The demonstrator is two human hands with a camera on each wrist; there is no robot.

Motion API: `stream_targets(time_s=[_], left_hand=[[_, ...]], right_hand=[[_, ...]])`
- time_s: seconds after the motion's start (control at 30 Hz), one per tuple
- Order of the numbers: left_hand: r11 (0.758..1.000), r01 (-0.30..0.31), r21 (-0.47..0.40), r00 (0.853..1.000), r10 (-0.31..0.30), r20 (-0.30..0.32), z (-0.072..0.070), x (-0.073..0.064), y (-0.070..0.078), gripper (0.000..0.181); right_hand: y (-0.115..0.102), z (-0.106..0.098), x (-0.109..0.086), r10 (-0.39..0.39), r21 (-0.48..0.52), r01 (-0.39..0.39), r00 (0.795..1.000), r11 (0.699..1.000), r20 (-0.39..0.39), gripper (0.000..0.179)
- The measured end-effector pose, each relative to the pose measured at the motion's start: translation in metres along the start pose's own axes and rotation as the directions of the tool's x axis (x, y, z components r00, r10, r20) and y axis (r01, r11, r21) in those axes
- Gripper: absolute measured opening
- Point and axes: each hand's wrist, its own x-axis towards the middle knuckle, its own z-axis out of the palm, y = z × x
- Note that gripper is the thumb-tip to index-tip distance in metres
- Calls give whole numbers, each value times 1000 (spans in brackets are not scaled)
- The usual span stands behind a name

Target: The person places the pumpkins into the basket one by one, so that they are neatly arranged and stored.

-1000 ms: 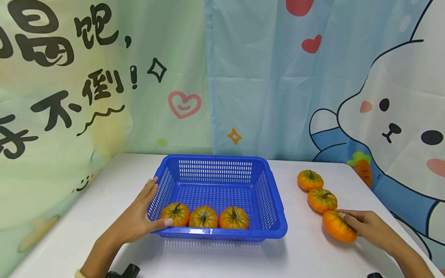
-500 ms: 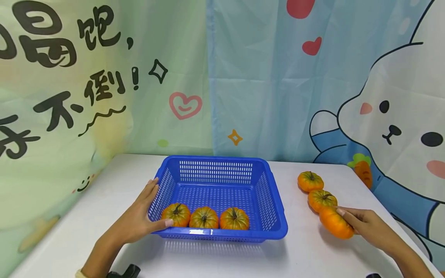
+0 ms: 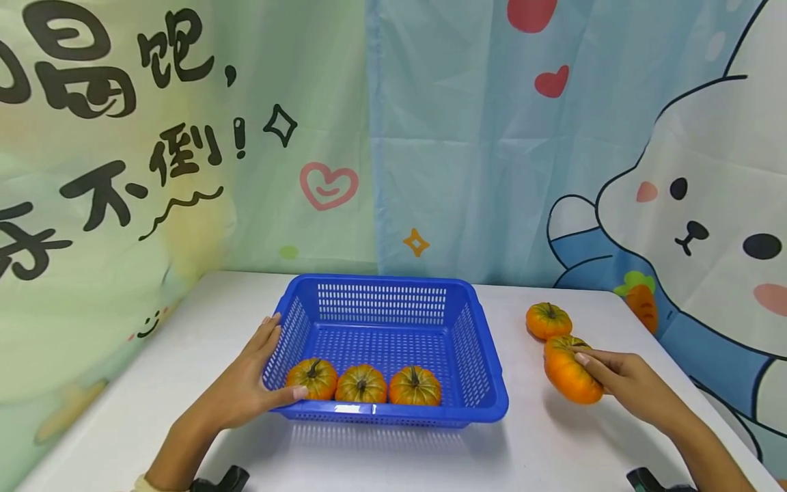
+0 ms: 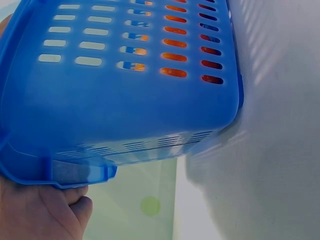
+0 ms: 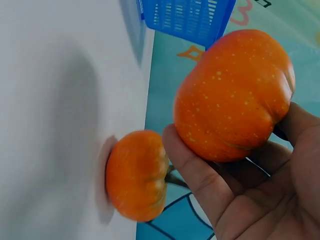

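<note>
My right hand point(image 3: 636, 384) holds an orange pumpkin point(image 3: 574, 376) by its edge, thumb on the near side. In the right wrist view this pumpkin point(image 5: 235, 95) is lifted off the table, its smooth underside showing. Behind it in the head view, another pumpkin point(image 3: 562, 341) is mostly hidden, and a further small pumpkin point(image 3: 548, 320) sits at the back. My left hand point(image 3: 252, 383) grips the blue basket point(image 3: 424, 412) at its front left corner, thumb over the rim and fingers along the outer side. Three green-and-orange pumpkins point(image 3: 361, 385) line the basket's front wall inside.
The basket stands on a white table point(image 3: 344, 465), left of the loose pumpkins. A printed curtain point(image 3: 430, 171) hangs right behind the table's far edge. Black wrist camera parts point(image 3: 221, 480) show at the bottom of the head view.
My right hand has lifted the nearest loose pumpkin and moved it left and away from me, so it now overlaps the middle one. The left hand and basket stay put.
</note>
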Motion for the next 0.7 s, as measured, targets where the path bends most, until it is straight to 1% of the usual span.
stream_targets(time_s=[0.13, 0.37, 0.57, 0.7], left_hand=[[1000, -1, -2, 1000, 1, 0, 0, -1, 0, 109], [1000, 8, 0, 1000, -8, 3, 1, -1, 0, 109], [1000, 11, -5, 1000, -11, 5, 1, -1, 0, 109], [1000, 14, -13, 1000, -14, 7, 2, 0, 0, 109]], right_hand=[[-9, 3, 4, -57, -17, 56, 997, 998, -52, 59], [-23, 7, 11, -120, -89, 110, 987, 990, -109, 57], [-33, 9, 17, -164, -65, 157, 979, 985, -123, 54], [-38, 7, 20, -190, -71, 181, 972, 981, -136, 53]])
